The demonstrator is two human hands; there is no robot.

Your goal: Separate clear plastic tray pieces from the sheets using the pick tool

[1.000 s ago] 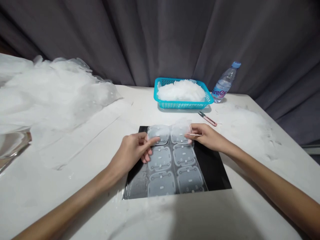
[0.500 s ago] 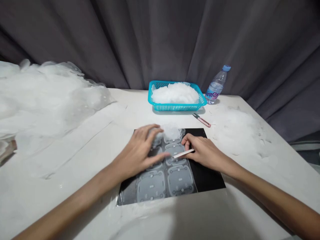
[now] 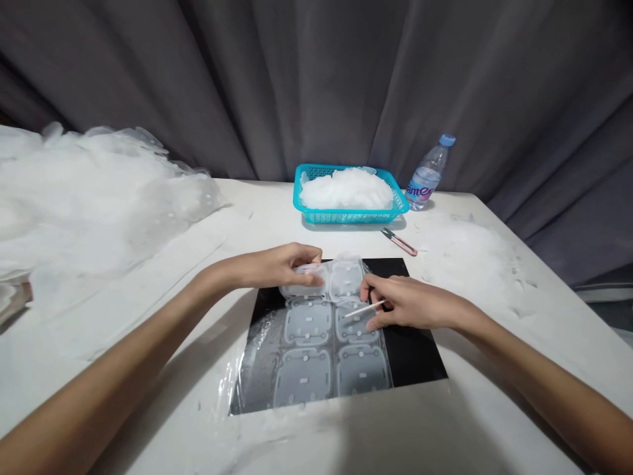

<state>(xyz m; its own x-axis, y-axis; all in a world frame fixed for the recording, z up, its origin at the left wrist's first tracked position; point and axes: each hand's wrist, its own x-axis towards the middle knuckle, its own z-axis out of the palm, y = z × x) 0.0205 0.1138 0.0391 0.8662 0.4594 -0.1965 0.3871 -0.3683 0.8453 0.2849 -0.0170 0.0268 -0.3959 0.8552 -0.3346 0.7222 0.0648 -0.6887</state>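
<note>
A translucent moulded sheet [image 3: 307, 321] with several rounded-square pads lies over a black board [image 3: 415, 356] on the table. My left hand [image 3: 281, 265] is closed on the sheet's far left part, thumb on top of a pad, and that far row looks slightly raised. Between the fingers of my right hand [image 3: 408, 300] is a thin white stick [image 3: 363, 309], its tip pointing left over a middle right pad. The right index finger is beside the far right pad; whether it touches the sheet I cannot tell.
Behind the board stands a turquoise basket [image 3: 353, 216] heaped with whitish translucent pieces. Pink-handled thread snips [image 3: 399, 242] lie in front of it, a water bottle [image 3: 426, 175] to its right. A large translucent pile [image 3: 99, 198] covers the left; a smaller pile [image 3: 462, 260] lies right.
My left hand has gone from spread above the sheet to closed on its far left part. The far row has lifted or shifted a little. My right hand keeps the stick, nearly in place.
</note>
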